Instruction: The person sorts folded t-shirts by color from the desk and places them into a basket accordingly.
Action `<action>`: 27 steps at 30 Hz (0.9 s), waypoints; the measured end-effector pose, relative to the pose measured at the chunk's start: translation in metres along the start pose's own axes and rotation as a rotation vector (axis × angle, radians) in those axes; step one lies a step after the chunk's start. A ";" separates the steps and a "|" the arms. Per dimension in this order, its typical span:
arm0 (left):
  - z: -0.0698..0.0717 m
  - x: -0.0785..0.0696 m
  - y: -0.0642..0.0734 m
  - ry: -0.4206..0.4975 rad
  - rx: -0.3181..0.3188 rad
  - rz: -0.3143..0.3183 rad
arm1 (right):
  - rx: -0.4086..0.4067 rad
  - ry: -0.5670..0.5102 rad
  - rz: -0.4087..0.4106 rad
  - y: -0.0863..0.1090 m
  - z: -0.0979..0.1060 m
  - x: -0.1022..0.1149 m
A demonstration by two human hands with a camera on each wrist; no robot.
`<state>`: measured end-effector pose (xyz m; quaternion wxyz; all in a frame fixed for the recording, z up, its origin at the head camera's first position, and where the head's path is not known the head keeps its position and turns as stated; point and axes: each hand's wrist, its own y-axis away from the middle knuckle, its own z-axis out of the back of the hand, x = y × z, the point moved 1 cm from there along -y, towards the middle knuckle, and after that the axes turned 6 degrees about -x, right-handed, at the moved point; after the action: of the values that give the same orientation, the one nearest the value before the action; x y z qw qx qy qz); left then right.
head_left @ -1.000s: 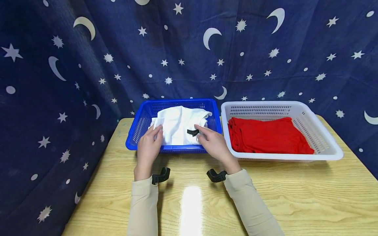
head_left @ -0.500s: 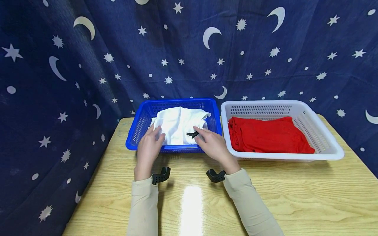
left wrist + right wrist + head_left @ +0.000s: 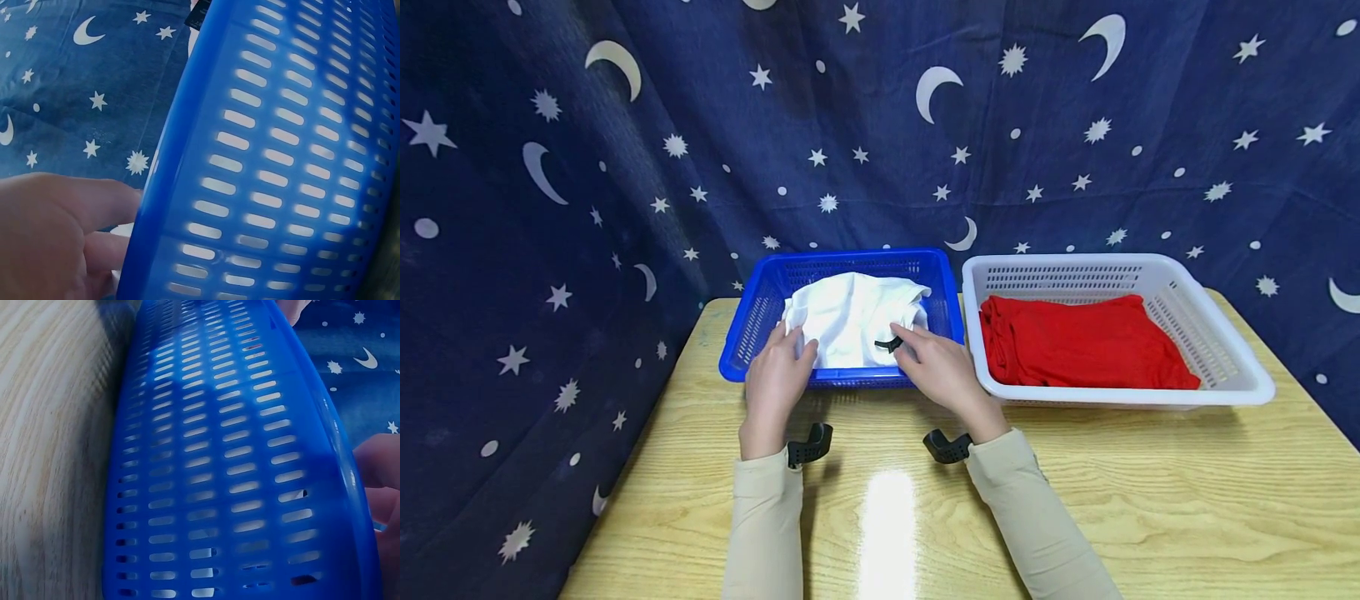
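A white folded garment point(image 3: 842, 312) lies inside the blue basket point(image 3: 846, 375), and a small black label point(image 3: 883, 344) shows on it. My left hand point(image 3: 775, 371) reaches over the basket's front rim, its fingers resting on the garment's left side with the thumb apart. On the other side, my right hand point(image 3: 947, 371) touches the garment next to the label, index finger and thumb spread. Both wrist views show mostly the basket's slotted front wall point(image 3: 275, 150), which hides some fingertips. The remaining fingers of the right hand are partly hidden.
To the right stands a white basket point(image 3: 1232, 350) holding red folded cloth point(image 3: 1075, 343). It sits close beside the blue one. Both rest on a wooden table point(image 3: 1150, 500), with a dark blue curtain point(image 3: 850, 108) of moons and stars behind and at left.
A second ago my left hand pinched a raised flap of the garment. Its fingers have since parted and the flap lies flatter. My right hand has shifted only slightly.
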<state>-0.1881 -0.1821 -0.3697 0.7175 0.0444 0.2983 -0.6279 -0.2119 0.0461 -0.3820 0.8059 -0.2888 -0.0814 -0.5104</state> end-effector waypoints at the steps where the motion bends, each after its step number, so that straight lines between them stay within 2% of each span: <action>1: 0.000 0.000 0.000 -0.011 0.004 0.001 | -0.005 0.010 0.003 0.000 0.000 0.000; 7: -0.001 -0.002 0.001 -0.088 0.028 0.016 | -0.025 0.035 -0.021 0.001 -0.001 -0.001; 16: -0.001 0.002 0.002 -0.189 0.009 0.031 | -0.035 0.019 -0.047 0.001 -0.002 -0.001; 21: -0.003 0.004 0.001 -0.210 0.041 0.038 | -0.095 -0.001 -0.058 0.000 -0.003 0.000; 27: -0.002 0.004 0.002 -0.207 0.043 0.048 | -0.173 -0.022 -0.067 -0.002 -0.004 0.000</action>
<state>-0.1868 -0.1843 -0.3743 0.7582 0.0018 0.2081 -0.6179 -0.2140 0.0432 -0.3848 0.7595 -0.3601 -0.0556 -0.5388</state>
